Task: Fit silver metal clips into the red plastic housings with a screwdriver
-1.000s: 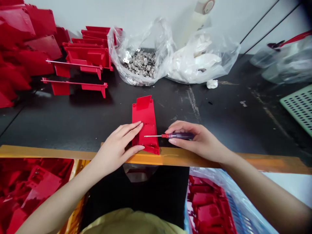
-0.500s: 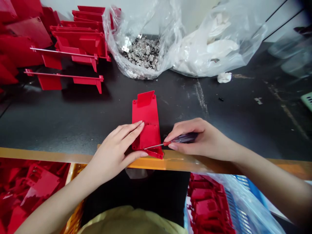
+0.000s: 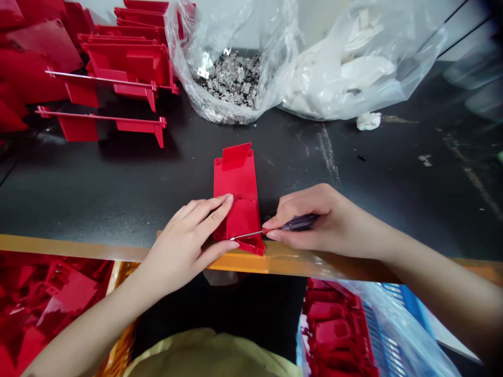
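Observation:
A red plastic part (image 3: 236,178) lies at the table's front edge, its raised flap at the far end. My left hand (image 3: 192,241) is on its left side, fingertips on the upper face and thumb at the near end, gripping it. In my right hand (image 3: 310,220), fingers closed, is a screwdriver (image 3: 301,222) with a dark clear handle and a red collar. Its thin metal shaft crosses the near end of the part, and the tip ends beside my left thumb. Whatever lies under the tip is too small to make out.
Behind are a clear bag of small metal clips (image 3: 236,81) and a bag of white pieces (image 3: 353,73). Red parts (image 3: 126,63) stand in rows at the back left. Below the table edge (image 3: 70,248) are red parts on both sides, those at right beside a blue basket (image 3: 383,335).
The view has shifted slightly. Both hands, the red part and the screwdriver hold nearly the same positions relative to each other.

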A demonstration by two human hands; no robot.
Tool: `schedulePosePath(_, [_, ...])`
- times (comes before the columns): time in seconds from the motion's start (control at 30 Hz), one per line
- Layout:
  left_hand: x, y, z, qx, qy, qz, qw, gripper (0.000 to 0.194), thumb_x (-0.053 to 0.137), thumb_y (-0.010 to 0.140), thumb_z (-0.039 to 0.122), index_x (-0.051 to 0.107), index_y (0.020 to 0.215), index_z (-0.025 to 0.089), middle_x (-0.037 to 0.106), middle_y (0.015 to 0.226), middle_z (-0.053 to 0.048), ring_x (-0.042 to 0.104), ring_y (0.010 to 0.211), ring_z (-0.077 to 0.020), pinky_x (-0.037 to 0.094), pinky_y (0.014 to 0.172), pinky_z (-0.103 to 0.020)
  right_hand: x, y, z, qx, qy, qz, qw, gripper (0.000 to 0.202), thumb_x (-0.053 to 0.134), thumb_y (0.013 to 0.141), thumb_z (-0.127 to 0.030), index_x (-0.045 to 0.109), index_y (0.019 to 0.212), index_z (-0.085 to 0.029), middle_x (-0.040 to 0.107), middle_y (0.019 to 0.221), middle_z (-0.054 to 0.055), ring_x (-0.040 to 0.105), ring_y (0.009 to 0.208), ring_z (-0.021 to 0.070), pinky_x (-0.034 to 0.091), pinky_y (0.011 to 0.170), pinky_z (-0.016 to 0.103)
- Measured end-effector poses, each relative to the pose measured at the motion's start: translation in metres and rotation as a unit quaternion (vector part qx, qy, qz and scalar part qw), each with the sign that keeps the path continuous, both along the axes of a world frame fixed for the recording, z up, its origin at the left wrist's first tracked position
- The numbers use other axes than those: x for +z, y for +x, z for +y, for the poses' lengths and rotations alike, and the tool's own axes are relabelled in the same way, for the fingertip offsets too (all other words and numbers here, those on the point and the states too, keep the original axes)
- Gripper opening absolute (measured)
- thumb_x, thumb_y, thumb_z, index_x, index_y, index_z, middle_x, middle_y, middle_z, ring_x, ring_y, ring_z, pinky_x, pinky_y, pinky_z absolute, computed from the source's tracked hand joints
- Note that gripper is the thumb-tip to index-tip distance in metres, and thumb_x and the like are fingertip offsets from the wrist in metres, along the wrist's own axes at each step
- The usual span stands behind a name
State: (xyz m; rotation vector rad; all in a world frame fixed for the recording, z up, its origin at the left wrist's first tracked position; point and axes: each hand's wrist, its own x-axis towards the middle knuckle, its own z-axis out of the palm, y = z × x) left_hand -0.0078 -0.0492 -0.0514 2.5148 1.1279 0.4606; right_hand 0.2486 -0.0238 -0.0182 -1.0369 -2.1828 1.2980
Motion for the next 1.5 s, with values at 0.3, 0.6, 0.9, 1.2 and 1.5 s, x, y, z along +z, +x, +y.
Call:
schedulePosePath(0.3, [0.003, -0.001, 0.001, -0.014, -0.012, 0.013, 1.000, 0.055, 0.044, 0.097, 0.039, 0.036, 0.143, 0.011, 0.049, 0.137, -0.013, 0.047, 0.116, -0.0230, 0.041, 0.097, -0.038, -0.006, 0.002, -0.006, 0.027, 0.075, -0.035, 0.996, 0.010, 0.061, 0.088, -0.024, 0.065, 0.086, -0.016, 0.068, 0.068, -0.003, 0.055, 0.053, 0.0038, 0.037, 0.051, 0.016])
schedulePosePath(0.6, [0.006, 0.000, 0.000, -0.016, 0.006, 0.046, 0.999, 0.052, 0.042, 0.097, 0.037, 0.037, 0.142, 0.010, 0.050, 0.138, -0.014, 0.049, 0.116, -0.0246, 0.042, 0.097, -0.040, -0.018, 0.005, -0.010, 0.061, 0.173, -0.097, 0.978, 0.013, 0.052, 0.093, -0.027, 0.060, 0.092, -0.017, 0.064, 0.061, -0.003, 0.050, 0.046, 0.0061, 0.029, 0.047, 0.020])
schedulePosePath(0.9, [0.006, -0.001, -0.001, -0.028, 0.016, 0.069, 0.997, 0.057, 0.041, 0.097, 0.040, 0.032, 0.144, 0.008, 0.049, 0.139, -0.016, 0.047, 0.116, -0.0255, 0.042, 0.096, -0.039, -0.031, 0.007, -0.007, 0.082, 0.283, -0.069, 0.953, 0.011, 0.054, 0.092, -0.024, 0.058, 0.087, -0.017, 0.063, 0.062, -0.002, 0.052, 0.048, 0.0072, 0.028, 0.049, 0.023])
schedulePosePath(1.2, [0.009, 0.001, -0.001, -0.022, -0.001, 0.052, 0.998, 0.052, 0.041, 0.098, 0.037, 0.037, 0.142, 0.010, 0.050, 0.138, -0.014, 0.048, 0.115, -0.0244, 0.042, 0.096, -0.040, -0.030, 0.004, -0.012, 0.053, 0.257, -0.093, 0.960, 0.011, 0.053, 0.092, -0.026, 0.058, 0.088, -0.017, 0.064, 0.059, -0.003, 0.051, 0.045, 0.0072, 0.028, 0.047, 0.021])
schedulePosePath(1.5, [0.019, 0.004, 0.012, 0.029, -0.112, -0.065, 0.991, 0.049, 0.060, 0.088, 0.038, 0.051, 0.133, 0.020, 0.058, 0.131, -0.006, 0.053, 0.114, -0.0212, 0.042, 0.098, -0.037, -0.022, 0.001, -0.014, 0.047, 0.113, -0.081, 0.989, 0.013, 0.049, 0.094, -0.027, 0.058, 0.090, -0.018, 0.056, 0.058, -0.005, 0.040, 0.042, 0.0055, 0.026, 0.047, 0.021])
